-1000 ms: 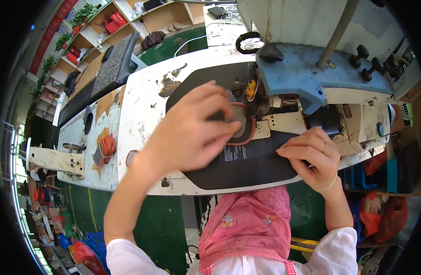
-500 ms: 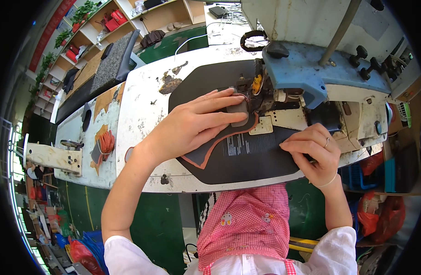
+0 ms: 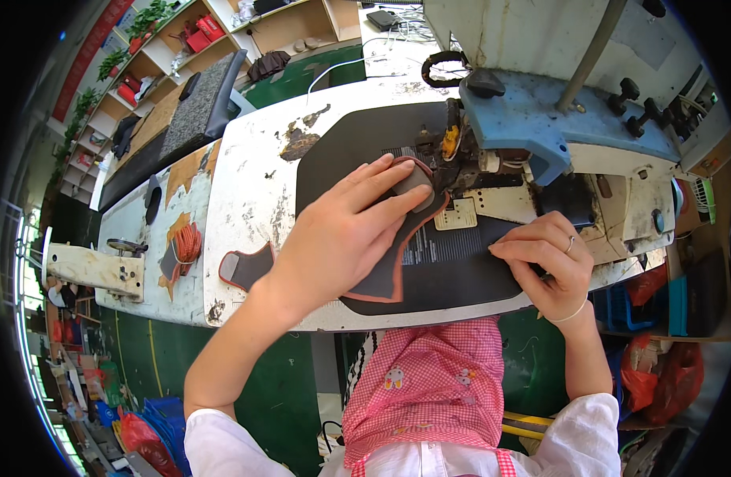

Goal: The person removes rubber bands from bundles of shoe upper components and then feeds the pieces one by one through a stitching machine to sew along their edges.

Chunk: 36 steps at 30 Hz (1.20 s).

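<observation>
Under my left hand (image 3: 342,222) lies a dark grey shoe-upper piece (image 3: 375,280) with an orange-red edge. The fingers are stretched out flat on it, with the fingertips beside the machine's working point (image 3: 443,171); the palm hides its middle. A narrower dark end (image 3: 250,268) with a light grey tip shows left of my wrist. My right hand (image 3: 550,258) is closed in a pinch over the right part of the black work plate (image 3: 342,143), apart from the piece. Whatever lies between its thumb and fingers is too small to make out.
A machine with a blue head (image 3: 513,111) stands at the back right. On the table's left lies a bundle of orange cord (image 3: 188,242) on a grey piece, near a cream metal arm (image 3: 95,266). A padded bench (image 3: 194,111) and shelves (image 3: 155,60) stand farther back.
The shoe-upper piece has turned under my left hand; its lower corner has moved right, and its narrow end now shows left of my wrist. My right hand has hardly moved.
</observation>
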Tool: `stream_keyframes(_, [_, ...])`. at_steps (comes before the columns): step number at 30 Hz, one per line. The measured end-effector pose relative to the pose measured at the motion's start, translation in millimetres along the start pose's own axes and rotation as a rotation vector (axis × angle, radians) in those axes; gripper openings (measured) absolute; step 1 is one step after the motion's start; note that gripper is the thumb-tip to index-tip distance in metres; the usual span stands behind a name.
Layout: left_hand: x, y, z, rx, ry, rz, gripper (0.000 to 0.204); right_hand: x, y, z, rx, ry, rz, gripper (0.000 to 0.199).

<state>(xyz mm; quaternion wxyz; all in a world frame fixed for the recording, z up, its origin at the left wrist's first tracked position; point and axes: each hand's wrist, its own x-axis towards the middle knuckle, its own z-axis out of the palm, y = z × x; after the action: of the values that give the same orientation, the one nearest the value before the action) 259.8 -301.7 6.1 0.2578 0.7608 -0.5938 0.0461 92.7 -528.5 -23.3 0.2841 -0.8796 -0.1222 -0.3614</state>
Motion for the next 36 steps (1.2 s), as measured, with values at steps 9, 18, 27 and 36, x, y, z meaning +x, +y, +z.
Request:
stream_keyframes(9, [-9.2, 47.6, 10.1, 0.244, 0.051, -0.175, 0.048, 0.0, 0.7, -0.3, 0.016, -0.004, 0.005, 0.032])
stream_keyframes(18, [-13.3, 74.3, 14.6, 0.355, 0.018, -0.253, 0.057, 6.2, -17.2, 2.4, 0.073, 0.008, 0.085, 0.030])
stream_keyframes(27, [-2.6, 37.4, 11.2, 0.251, 0.151, -0.201, 0.060, -0.2, -13.9, 4.8, -0.030, -0.028, 0.073, 0.027])
stream_keyframes(36, [18.8, 1.2, 11.0, -0.243, 0.286, -0.294, 0.034, -51.8, -56.4, 23.3, 0.180, -0.072, -0.204, 0.038])
